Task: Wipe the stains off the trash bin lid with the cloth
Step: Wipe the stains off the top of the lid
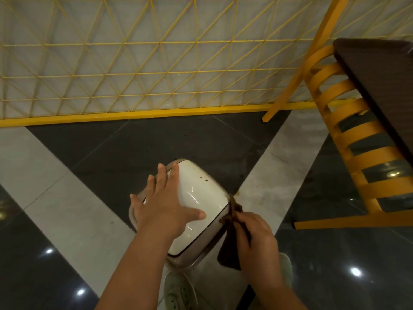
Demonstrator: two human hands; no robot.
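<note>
A glossy floor point(73, 220) of dark and pale tiles in diagonal bands runs up to a yellow lattice fence point(134, 63) that fills the view from nine o'clock through twelve to one o'clock. At two to three o'clock stands a yellow slatted chair point(357, 139), pushed in under a dark brown tabletop point(380, 86).

Just below centre, toward six o'clock, sits the trash bin, seen from above; its white lid point(201, 198) is domed and shiny, framed by a dark rim. Two small brown stains point(203, 179) mark the lid at its one o'clock side.

The left hand point(165, 206) lies flat on the lid's nine o'clock half, fingers straight and spread, the thumb pointing toward three o'clock; its grip is apart, pressing and not clasping.

The right hand point(257, 238) is at the lid's four o'clock edge, its grip clamped on a dark brown cloth point(232, 242). The cloth's bunched upper end touches the lid's rim at the right corner, and the rest hangs down beside the bin wall.

At six o'clock, under the forearms, two pale green shoes point(178, 291) show on the floor.
</note>
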